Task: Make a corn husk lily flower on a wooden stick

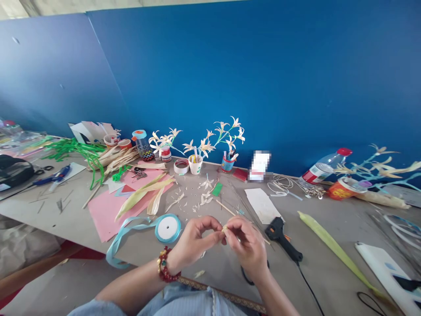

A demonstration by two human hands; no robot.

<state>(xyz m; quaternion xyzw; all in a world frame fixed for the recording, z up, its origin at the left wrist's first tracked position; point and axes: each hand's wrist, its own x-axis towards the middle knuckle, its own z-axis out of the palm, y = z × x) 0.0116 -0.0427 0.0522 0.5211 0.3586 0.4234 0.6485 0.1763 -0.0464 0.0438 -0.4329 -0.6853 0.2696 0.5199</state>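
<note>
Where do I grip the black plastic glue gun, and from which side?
Probably by the slim handle of the black plastic glue gun, coming from the near right: it points that way, away from the broader head, with the right hand off to the other side. Mind the black cord trailing from its end.

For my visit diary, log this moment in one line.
left hand, right hand: pinching small pale piece; ribbon spool: on table; glue gun: on table

The ribbon roll (164,229) has glossy cloth ribbon, the pink paper (102,213) is matt, and the glue gun (284,241) looks of dull plastic. The pale piece (225,229) is too small to judge.
</note>
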